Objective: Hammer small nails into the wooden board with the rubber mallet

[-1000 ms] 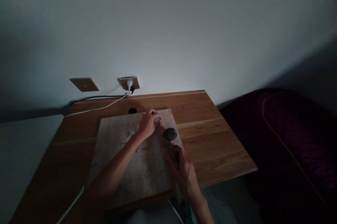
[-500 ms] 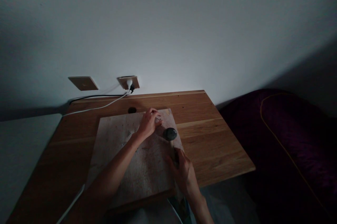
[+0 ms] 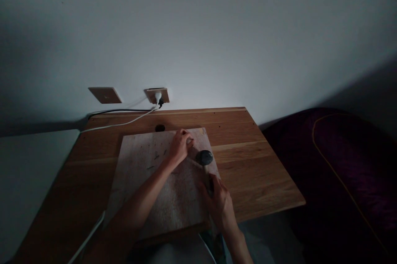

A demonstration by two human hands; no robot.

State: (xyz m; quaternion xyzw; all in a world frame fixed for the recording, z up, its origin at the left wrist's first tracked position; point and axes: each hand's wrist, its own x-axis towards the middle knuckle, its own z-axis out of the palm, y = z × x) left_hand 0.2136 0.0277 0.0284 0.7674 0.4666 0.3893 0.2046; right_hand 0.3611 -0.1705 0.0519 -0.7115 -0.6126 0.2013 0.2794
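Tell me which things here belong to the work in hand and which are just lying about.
In use: left hand pinching a small pale bit, too dim to identify; right hand gripping the hammer; board under both.
Lying about: white cable, socket, wall plate, purple cushion; the table only carries the board.

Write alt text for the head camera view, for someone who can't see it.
A person's right hand grips a hammer, its dark head over a pale board beside the left hand, which pinches a small item too dim to identify. The board lies on a wooden table by a white wall.
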